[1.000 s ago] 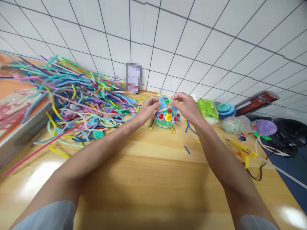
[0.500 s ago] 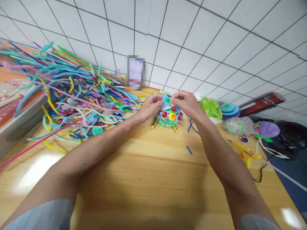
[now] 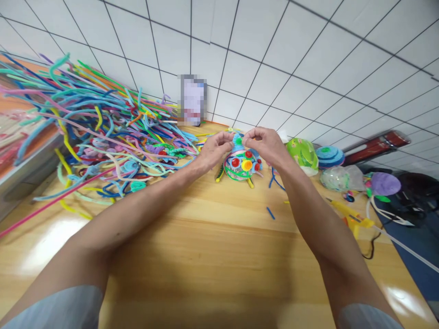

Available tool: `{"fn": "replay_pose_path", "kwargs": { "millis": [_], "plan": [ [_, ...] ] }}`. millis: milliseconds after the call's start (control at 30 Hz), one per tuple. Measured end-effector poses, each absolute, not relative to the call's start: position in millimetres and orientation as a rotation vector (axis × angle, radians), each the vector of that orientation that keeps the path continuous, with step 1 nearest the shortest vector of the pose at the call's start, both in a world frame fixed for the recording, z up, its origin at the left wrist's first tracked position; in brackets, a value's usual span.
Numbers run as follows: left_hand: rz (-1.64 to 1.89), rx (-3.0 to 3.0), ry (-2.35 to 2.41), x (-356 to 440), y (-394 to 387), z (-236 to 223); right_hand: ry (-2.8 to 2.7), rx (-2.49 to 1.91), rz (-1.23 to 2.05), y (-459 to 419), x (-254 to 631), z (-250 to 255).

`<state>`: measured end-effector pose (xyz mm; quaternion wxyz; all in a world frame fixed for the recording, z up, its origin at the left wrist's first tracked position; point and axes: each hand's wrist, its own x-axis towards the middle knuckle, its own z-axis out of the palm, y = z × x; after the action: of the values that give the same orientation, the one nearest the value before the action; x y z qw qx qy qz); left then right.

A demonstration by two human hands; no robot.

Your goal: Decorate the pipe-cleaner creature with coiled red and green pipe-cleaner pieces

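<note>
A small craft figure [image 3: 240, 172] stands on the wooden table [image 3: 206, 237] near the wall. Round red and yellow pieces dot its front, green bands cross it, and short yellow-and-dark legs stick out below. On its top sits a light-blue coiled pipe-cleaner cone [image 3: 237, 147] with a green spot. My left hand [image 3: 216, 148] pinches the cone from the left, thumb and fingers closed. From the other side my right hand [image 3: 265, 145] is closed at the cone's right edge. The fingertips partly cover the cone.
Loose pipe cleaners [image 3: 103, 123] heap up at the left. A phone-like card [image 3: 194, 100] leans against the tiled wall [image 3: 154, 45]. Rightward lie a green bowl-shaped piece [image 3: 302, 153], blue coiled discs [image 3: 329, 156], clear plastic [image 3: 343, 178], a purple piece [image 3: 386, 183] and a yellow glue gun [image 3: 353, 217].
The view has shifted slightly. Both hands stay at the cone, with only a small shift of the fingers; the figure keeps its place on the table.
</note>
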<state>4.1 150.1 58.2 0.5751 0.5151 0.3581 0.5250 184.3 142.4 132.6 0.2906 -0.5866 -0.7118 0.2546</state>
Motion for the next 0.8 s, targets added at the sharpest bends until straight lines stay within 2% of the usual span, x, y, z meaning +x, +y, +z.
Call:
{"fn": "replay_pose_path", "kwargs": {
  "millis": [800],
  "plan": [
    [1.218,1.231,0.860,2,145,64,-1.928,-1.548,0.574,148,182,125]
  ]
}}
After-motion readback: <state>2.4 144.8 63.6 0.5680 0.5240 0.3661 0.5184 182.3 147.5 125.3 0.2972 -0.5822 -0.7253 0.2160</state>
